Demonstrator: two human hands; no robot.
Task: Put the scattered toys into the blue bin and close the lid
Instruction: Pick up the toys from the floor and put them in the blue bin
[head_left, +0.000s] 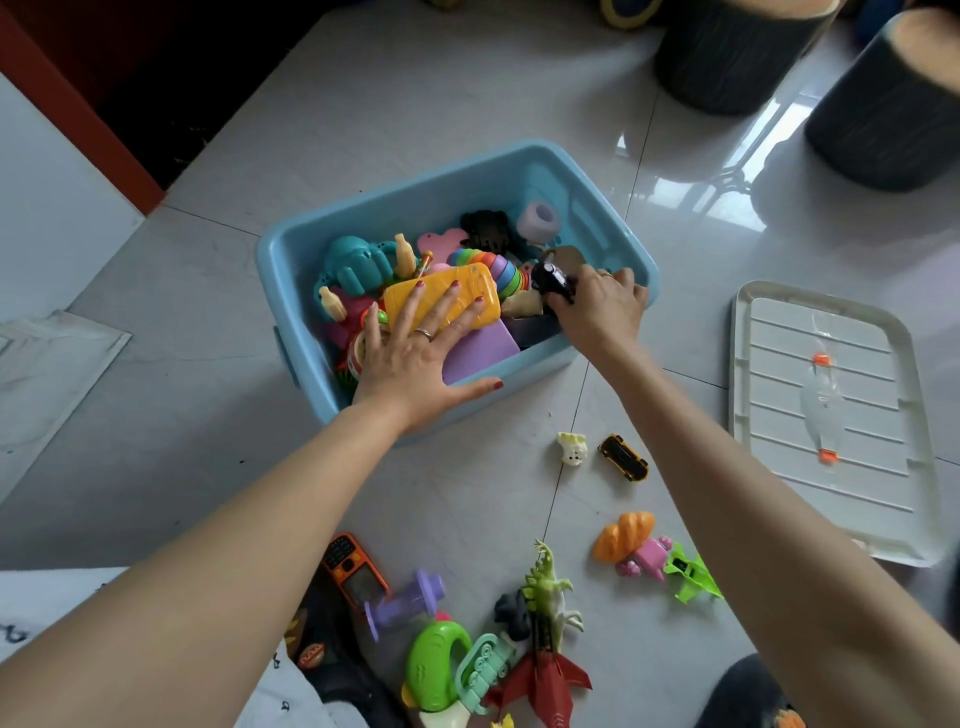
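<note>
- Nearest, loose toys lay on the tiled floor (467, 104): red rocket (545, 680), green dinosaur (545, 582), orange toy phone (353, 569), bread-shaped toy (621, 535), small yellow car (623, 457).
- Right of these, the white lid (831, 415) lay flat, well apart from the bin.
- Left hand (415, 353) pressed flat, fingers spread, on a yellow toy phone (441, 299) inside the blue bin (363, 218).
- Right hand (602, 306) pinched a black toy car (553, 278) over the bin's right side.

Light-blue plastic bin (467, 171), frame centre. Yellow toy phone (457, 291) inside; rainbow-striped stacking rings (506, 270) beside it. White ribbed lid (831, 415), orange clips, right. Grey marbled floor tiles (415, 93).
</note>
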